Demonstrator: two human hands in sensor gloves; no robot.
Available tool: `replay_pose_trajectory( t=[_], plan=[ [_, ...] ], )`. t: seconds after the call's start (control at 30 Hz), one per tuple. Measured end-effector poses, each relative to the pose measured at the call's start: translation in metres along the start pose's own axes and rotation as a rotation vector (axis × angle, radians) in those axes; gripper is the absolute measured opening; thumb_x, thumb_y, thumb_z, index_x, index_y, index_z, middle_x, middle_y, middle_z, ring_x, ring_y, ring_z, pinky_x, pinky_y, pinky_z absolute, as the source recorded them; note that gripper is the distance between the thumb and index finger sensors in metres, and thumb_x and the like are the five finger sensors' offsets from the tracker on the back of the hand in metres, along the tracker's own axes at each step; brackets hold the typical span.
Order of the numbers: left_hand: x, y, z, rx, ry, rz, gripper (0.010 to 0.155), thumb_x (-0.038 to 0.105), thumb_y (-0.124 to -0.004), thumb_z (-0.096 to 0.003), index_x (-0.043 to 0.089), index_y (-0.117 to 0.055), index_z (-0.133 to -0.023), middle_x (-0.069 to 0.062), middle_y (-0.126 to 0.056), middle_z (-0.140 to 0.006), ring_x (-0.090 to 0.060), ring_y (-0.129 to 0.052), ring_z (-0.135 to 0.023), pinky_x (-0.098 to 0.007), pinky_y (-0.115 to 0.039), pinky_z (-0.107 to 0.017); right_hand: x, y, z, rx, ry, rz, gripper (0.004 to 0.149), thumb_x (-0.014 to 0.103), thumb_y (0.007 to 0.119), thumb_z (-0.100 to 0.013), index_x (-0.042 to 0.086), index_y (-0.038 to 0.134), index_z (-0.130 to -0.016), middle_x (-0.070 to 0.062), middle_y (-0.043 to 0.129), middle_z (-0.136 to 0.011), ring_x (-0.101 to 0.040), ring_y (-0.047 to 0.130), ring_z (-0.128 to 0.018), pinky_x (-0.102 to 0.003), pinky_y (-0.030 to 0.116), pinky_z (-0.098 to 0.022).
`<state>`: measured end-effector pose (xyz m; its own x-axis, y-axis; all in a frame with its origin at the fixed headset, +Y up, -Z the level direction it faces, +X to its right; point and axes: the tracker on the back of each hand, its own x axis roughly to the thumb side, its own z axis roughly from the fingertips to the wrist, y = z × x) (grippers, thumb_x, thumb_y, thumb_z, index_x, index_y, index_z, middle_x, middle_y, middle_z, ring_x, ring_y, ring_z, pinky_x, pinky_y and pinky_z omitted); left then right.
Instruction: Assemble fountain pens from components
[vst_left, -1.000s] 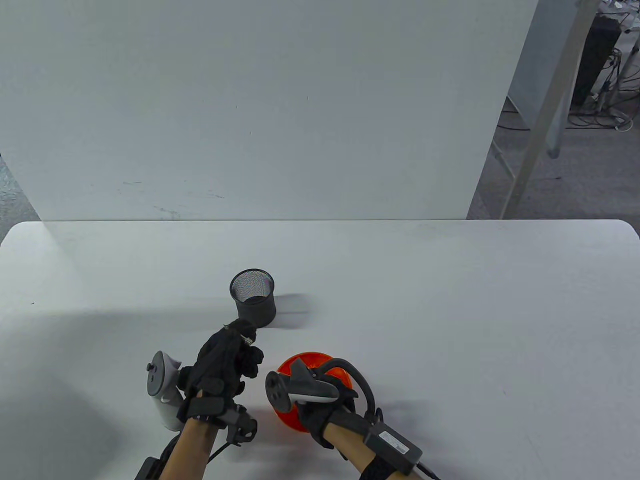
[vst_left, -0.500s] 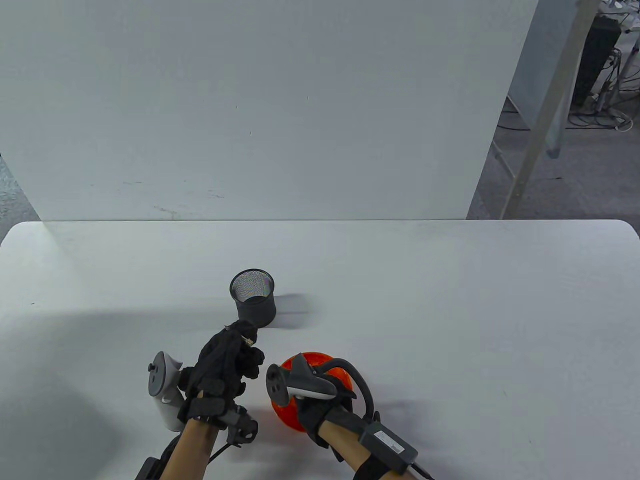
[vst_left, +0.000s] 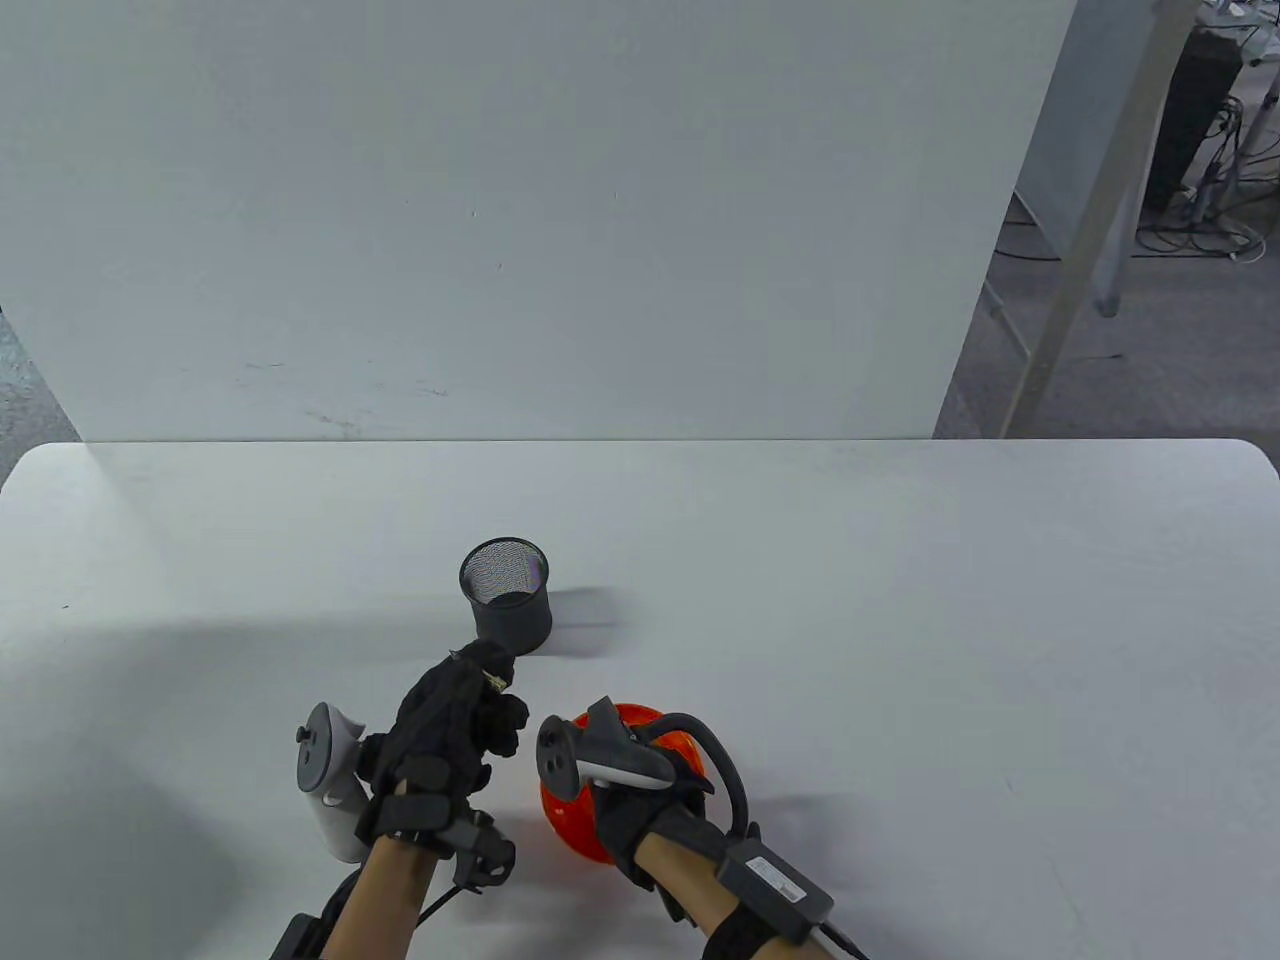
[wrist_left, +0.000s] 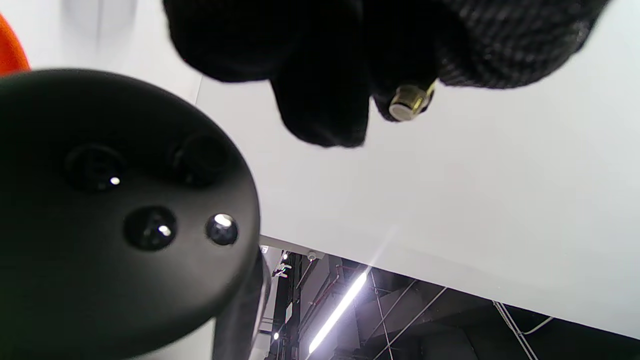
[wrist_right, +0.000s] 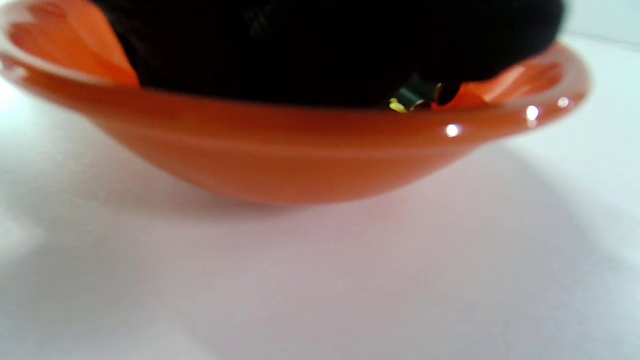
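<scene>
My left hand (vst_left: 460, 712) is closed and pinches a small pen part with a brass end (vst_left: 493, 683); the brass end also shows in the left wrist view (wrist_left: 407, 102), poking out under the fingers (wrist_left: 320, 95). My right hand (vst_left: 640, 800) reaches down into an orange bowl (vst_left: 565, 815). In the right wrist view the gloved fingers (wrist_right: 300, 55) fill the orange bowl (wrist_right: 280, 155), and a dark and gold pen part (wrist_right: 412, 97) shows at the rim beside them. Whether the right hand holds anything is hidden.
A black mesh pen cup (vst_left: 506, 592) stands upright just beyond my left hand. The white table (vst_left: 900, 620) runs wide to the right and left. A white board (vst_left: 520, 220) stands along the table's far edge.
The orange bowl and my right hand have shifted a little to the left, toward my left hand. My left hand has stayed in place with its part.
</scene>
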<state>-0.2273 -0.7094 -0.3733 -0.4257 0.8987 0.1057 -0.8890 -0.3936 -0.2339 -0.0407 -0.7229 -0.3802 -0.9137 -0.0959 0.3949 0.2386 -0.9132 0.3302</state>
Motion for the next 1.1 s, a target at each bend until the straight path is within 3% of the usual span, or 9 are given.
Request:
replay_pose_trajectory(
  t=[0.33,0.37,0.47,0.7,0.83,0.93,1.0,1.1],
  plan=[
    [0.0,0.006,0.002,0.057,-0.001,-0.015,0.047,0.052,-0.077,-0.0548,0.031,-0.078,-0.096,-0.003,-0.082,-0.088,-0.013,-0.103,-0.056,-0.032,-0.088,-0.035,-0.001,0.001,0.001,-0.005,-0.034,0.017,0.038,0.037,0.083,-0.051,0.015,0.085,-0.083,-0.005,0.091,-0.059,-0.018,0.089,-0.039,-0.035,0.086,-0.024],
    [0.0,0.007,0.002,0.06,0.002,-0.022,0.046,0.052,-0.077,-0.0548,0.031,-0.078,-0.096,-0.003,-0.082,-0.089,-0.013,-0.103,-0.056,-0.032,-0.088,-0.034,-0.002,0.0,0.002,-0.002,-0.052,0.01,0.044,0.037,0.082,-0.052,0.007,0.085,-0.084,-0.005,0.091,-0.059,-0.018,0.089,-0.039,-0.035,0.086,-0.025],
    [0.0,0.008,0.003,0.089,0.009,-0.048,0.046,0.051,-0.079,-0.0547,0.032,-0.079,-0.097,-0.003,-0.082,-0.091,-0.012,-0.102,-0.05,-0.029,-0.086,-0.028,-0.005,-0.006,0.008,-0.01,-0.084,-0.012,0.044,0.037,0.082,-0.052,0.009,0.083,-0.085,-0.006,0.09,-0.06,-0.018,0.089,-0.04,-0.036,0.086,-0.026],
    [-0.001,0.011,0.004,0.115,0.017,-0.041,0.045,0.051,-0.079,-0.0543,0.034,-0.079,-0.096,-0.001,-0.082,-0.091,-0.011,-0.102,-0.049,-0.027,-0.086,-0.027,-0.024,-0.028,0.044,-0.148,-0.155,-0.106,0.047,0.038,0.078,-0.054,0.006,0.081,-0.089,-0.008,0.088,-0.065,-0.019,0.088,-0.044,-0.037,0.085,-0.03],
    [-0.005,0.007,0.005,0.101,0.04,-0.062,0.045,0.052,-0.079,-0.0548,0.035,-0.079,-0.097,0.001,-0.083,-0.093,-0.011,-0.103,-0.053,-0.027,-0.087,-0.029,-0.05,-0.033,0.068,-0.244,-0.151,-0.221,0.046,0.036,0.065,-0.058,0.008,0.07,-0.095,-0.011,0.078,-0.079,-0.026,0.084,-0.06,-0.047,0.082,-0.044],
    [-0.008,0.002,0.006,0.084,0.057,-0.042,0.045,0.052,-0.079,-0.0551,0.036,-0.079,-0.097,0.003,-0.084,-0.094,-0.012,-0.103,-0.059,-0.029,-0.088,-0.033,-0.066,-0.03,0.08,-0.3,-0.159,-0.363,0.045,0.033,0.056,-0.06,0.01,0.059,-0.098,-0.013,0.069,-0.091,-0.032,0.085,-0.069,-0.051,0.084,-0.046],
    [-0.011,-0.002,0.007,0.071,0.074,-0.015,0.045,0.052,-0.079,-0.0553,0.036,-0.079,-0.097,0.003,-0.085,-0.094,-0.013,-0.104,-0.059,-0.03,-0.088,-0.033,-0.075,-0.026,0.086,-0.33,-0.17,-0.451,0.044,0.032,0.053,-0.06,0.011,0.055,-0.098,-0.014,0.065,-0.097,-0.029,0.094,-0.065,-0.044,0.091,-0.038],
    [-0.014,-0.01,0.008,0.044,0.091,0.007,0.045,0.051,-0.08,-0.0554,0.035,-0.079,-0.097,0.002,-0.089,-0.091,-0.013,-0.104,-0.059,-0.032,-0.088,-0.034,-0.084,-0.024,0.091,-0.444,-0.222,-0.564,0.044,0.03,0.057,-0.059,0.01,0.057,-0.098,-0.016,0.071,-0.092,-0.023,0.097,-0.053,-0.035,0.093,-0.03]
  ],
)
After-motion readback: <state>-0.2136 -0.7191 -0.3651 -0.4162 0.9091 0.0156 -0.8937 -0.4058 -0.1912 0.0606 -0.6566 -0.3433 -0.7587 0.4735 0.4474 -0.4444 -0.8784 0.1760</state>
